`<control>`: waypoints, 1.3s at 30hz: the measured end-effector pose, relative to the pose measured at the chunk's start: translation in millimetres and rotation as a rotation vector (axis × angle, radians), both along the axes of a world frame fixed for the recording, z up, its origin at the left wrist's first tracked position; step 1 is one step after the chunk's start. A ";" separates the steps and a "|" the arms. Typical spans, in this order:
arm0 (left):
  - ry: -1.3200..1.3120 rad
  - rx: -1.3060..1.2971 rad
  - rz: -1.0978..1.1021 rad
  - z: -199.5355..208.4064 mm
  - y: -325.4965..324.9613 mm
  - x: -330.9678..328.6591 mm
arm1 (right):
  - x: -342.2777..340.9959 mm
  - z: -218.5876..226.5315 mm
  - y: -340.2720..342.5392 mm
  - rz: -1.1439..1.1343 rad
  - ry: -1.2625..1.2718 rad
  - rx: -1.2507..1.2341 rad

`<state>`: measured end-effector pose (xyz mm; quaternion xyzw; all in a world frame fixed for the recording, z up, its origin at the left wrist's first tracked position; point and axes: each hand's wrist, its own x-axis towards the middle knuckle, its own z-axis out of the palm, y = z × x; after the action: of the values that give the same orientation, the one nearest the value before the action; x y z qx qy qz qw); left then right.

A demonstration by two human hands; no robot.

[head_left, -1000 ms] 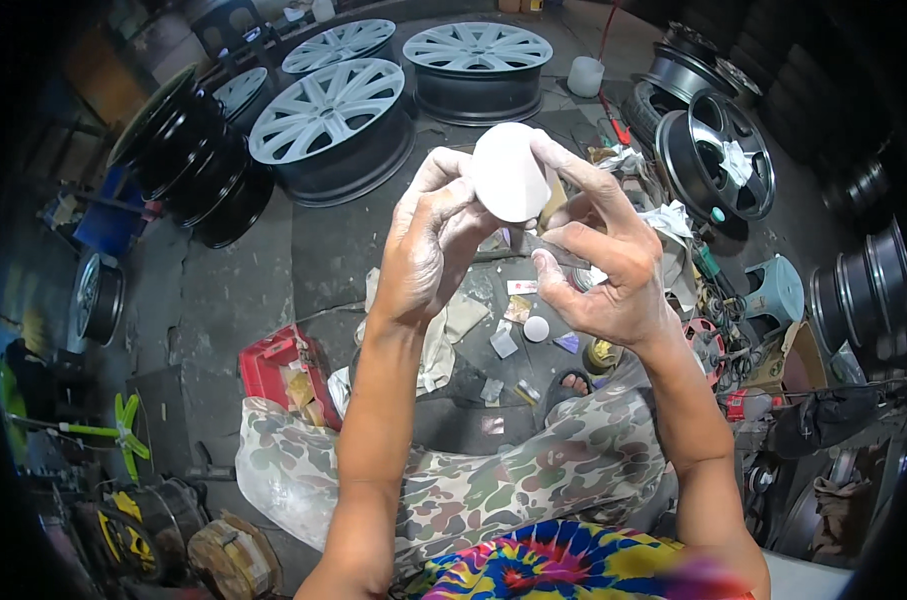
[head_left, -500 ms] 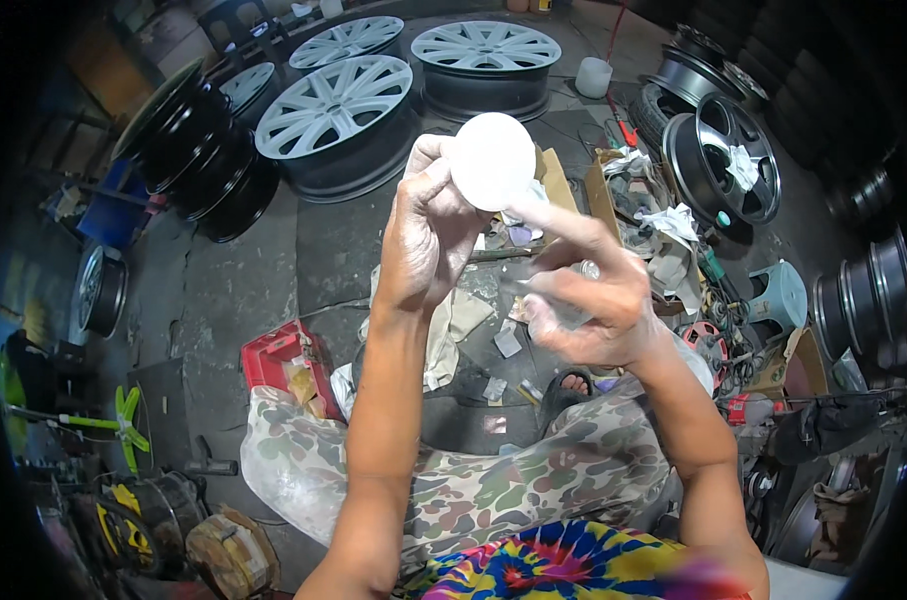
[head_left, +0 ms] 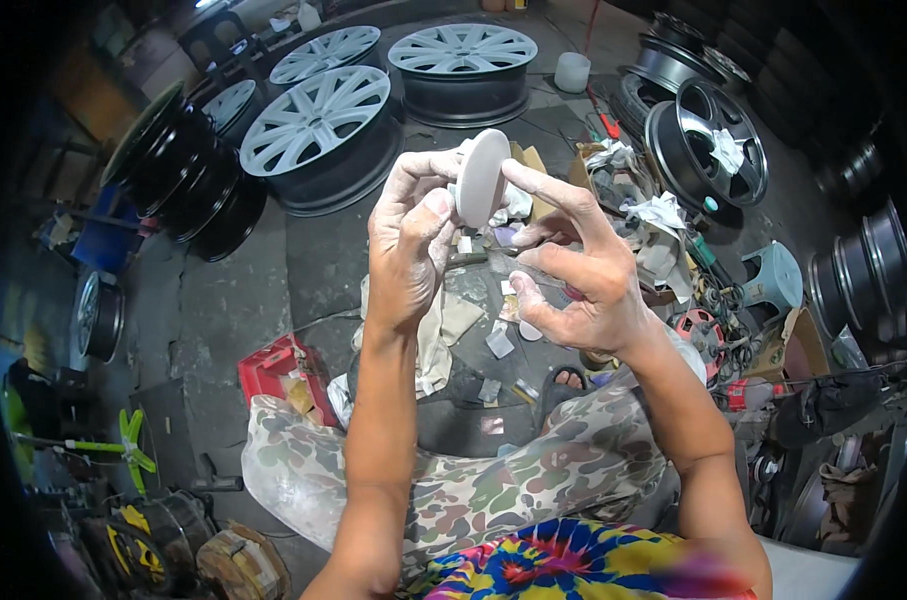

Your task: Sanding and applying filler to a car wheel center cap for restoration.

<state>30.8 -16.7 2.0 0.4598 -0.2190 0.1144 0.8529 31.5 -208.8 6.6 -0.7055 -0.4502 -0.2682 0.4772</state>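
A white, dust-coated round disc, like a wheel centre cap [head_left: 484, 178], is held up in front of me and turned nearly edge-on. My left hand [head_left: 413, 225] grips it from behind and the left side, thumb and fingers closed on it. White powder coats the fingers of both hands. On the other side, my right hand [head_left: 578, 265] has its fingers apart, the index fingertip at or very near the disc's right edge. Whether that fingertip touches the disc I cannot tell.
Silver alloy wheels [head_left: 463, 50] lie at the back, and black rims [head_left: 188, 170] are stacked at left. A red crate [head_left: 283, 375] stands near my knee. Boxes and rags [head_left: 658, 215] clutter the right side, beside a light blue stool [head_left: 773, 285].
The disc has turned from face-on to nearly edge-on in my left hand. My right index finger has straightened toward its edge. The view has shifted slightly.
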 end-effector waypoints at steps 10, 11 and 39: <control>-0.081 0.109 0.141 3.1 0.7 -7.4 | 0.6 5.1 6.8 -0.012 -0.041 -0.013; -0.081 0.108 0.140 3.3 -0.1 -7.3 | 0.9 4.8 7.2 -0.012 -0.041 -0.014; 0.047 0.020 0.073 -2.6 -1.1 -8.6 | 6.6 0.8 6.9 0.029 0.004 0.002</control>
<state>22.2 -17.8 -0.6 0.4785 -0.1831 0.1327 0.8485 38.0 -201.9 7.5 -0.6990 -0.4590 -0.2604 0.4826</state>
